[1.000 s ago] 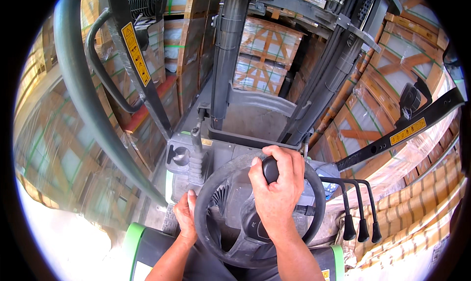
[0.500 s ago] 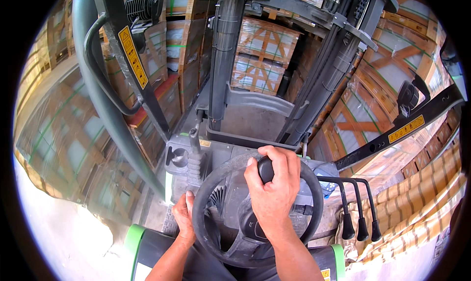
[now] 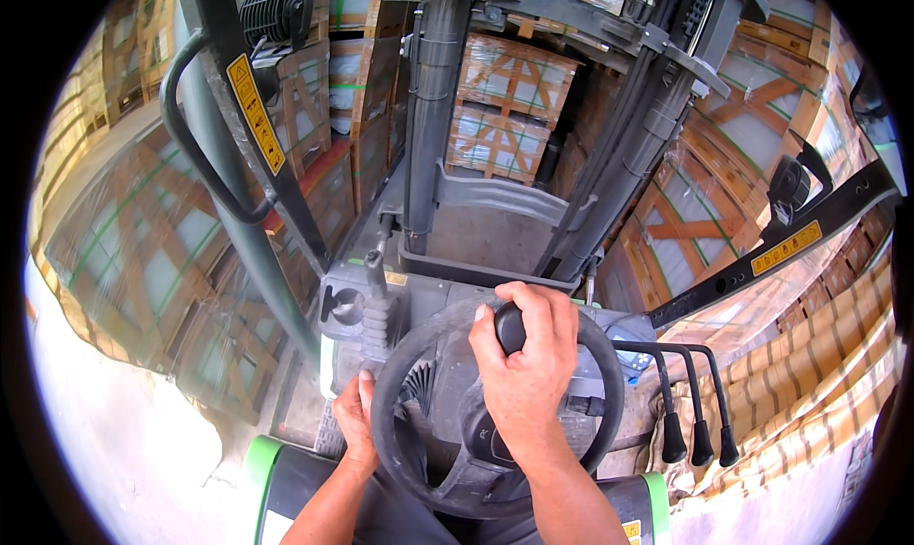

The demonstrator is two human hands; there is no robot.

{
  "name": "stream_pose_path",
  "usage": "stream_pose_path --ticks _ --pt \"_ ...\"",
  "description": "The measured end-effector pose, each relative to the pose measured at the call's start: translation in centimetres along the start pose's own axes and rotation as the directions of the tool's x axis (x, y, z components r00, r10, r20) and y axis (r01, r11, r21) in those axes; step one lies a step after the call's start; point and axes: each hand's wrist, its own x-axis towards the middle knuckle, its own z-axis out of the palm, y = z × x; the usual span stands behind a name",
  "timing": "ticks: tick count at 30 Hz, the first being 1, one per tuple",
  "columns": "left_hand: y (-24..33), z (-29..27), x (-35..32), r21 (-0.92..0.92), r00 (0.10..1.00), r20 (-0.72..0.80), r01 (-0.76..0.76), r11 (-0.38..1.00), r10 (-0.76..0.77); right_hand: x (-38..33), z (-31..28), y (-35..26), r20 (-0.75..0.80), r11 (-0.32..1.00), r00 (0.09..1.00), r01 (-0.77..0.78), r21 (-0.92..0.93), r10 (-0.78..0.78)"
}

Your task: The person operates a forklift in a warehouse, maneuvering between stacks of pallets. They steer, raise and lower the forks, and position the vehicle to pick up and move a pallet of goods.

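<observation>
My right hand [image 3: 528,364] is wrapped round the black spinner knob [image 3: 510,327] at the top of a dark steering wheel [image 3: 385,402]. Its forearm reaches across the wheel from below. Beside the wheel's left rim is my left hand [image 3: 354,419], lower than the rim. Its thumb points up and its fingers look curled in; what they hold, if anything, is hidden. Ahead and left of the wheel, a grey lever with a ribbed boot [image 3: 378,317] rises from the dashboard. Three black-knobbed control levers [image 3: 702,440] hang to the right, untouched.
Forklift mast columns [image 3: 438,117] stand ahead, with wrapped wooden crates [image 3: 514,79] beyond. More crates [image 3: 143,250] rise close on the left and others [image 3: 705,212] on the right. A striped tarp [image 3: 790,412] drapes at the right. A grab handle [image 3: 186,131] runs along the left post.
The crates at the left have shifted slightly against the forklift's frame, and the left pillar looks narrower at its top. Both hands and the wheel keep nearly the same places.
</observation>
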Motion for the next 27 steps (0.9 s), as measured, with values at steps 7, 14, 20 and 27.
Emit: stream_pose_path --ticks 7,14,20,27 --pt "0.4 -3.3 -2.8 0.015 1.000 0.008 0.005 1.000 -0.005 -2.2 -2.1 -2.9 -0.005 1.000 1.000 0.005 -0.004 -0.005" --pt "0.6 -5.5 -5.4 0.055 0.999 -0.006 -0.045 0.997 0.045 -3.7 -4.6 -5.0 0.002 1.000 1.000 0.006 -0.013 -0.006" --pt "1.8 -7.5 -8.1 0.051 1.000 0.001 -0.020 0.999 0.020 -5.3 -7.6 -6.9 0.068 0.999 0.998 -0.021 0.033 0.019" --pt "3.6 -10.1 -11.1 0.074 0.999 0.026 0.033 0.997 -0.035 -10.1 -19.0 -7.1 0.082 0.992 0.990 -0.112 -0.051 0.116"
